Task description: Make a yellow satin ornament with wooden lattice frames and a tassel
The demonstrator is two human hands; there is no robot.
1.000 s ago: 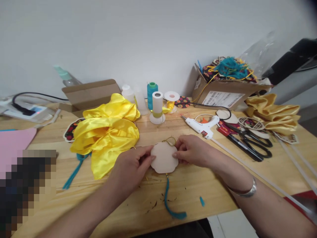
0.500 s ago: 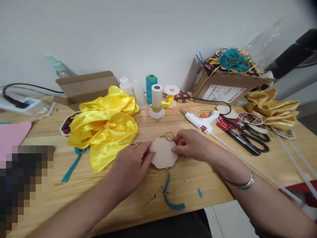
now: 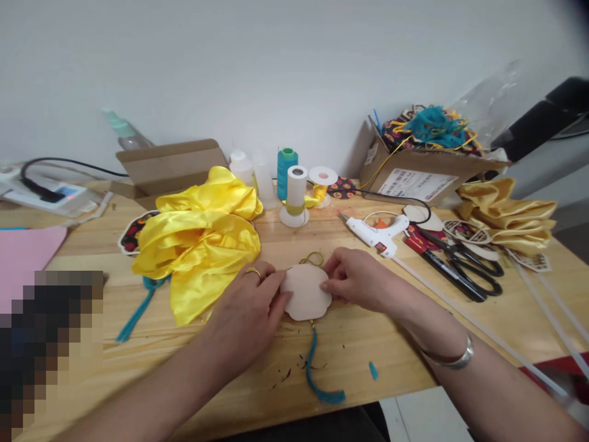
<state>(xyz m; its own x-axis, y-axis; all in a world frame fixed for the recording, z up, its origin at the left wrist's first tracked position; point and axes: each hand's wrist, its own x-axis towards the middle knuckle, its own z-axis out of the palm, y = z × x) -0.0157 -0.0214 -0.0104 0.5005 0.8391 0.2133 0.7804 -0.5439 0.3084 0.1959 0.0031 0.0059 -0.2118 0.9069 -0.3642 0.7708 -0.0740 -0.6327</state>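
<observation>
Equally near, the left hand (image 3: 251, 313) and right hand (image 3: 359, 279) are pinching, thumbs on top, opposite edges of the pale scalloped disc (image 3: 306, 292) between them, its teal tassel (image 3: 313, 368) trailing toward the near edge of the tabletop (image 3: 257, 393).

A wooden table (image 3: 243, 399) carries yellow fabric (image 3: 202, 245) and a glue gun (image 3: 375, 234).

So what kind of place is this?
It looks like a craft workspace, perhaps a small workshop: a glue gun, scissors and a spool of blue thread sit on a wooden table.
</observation>
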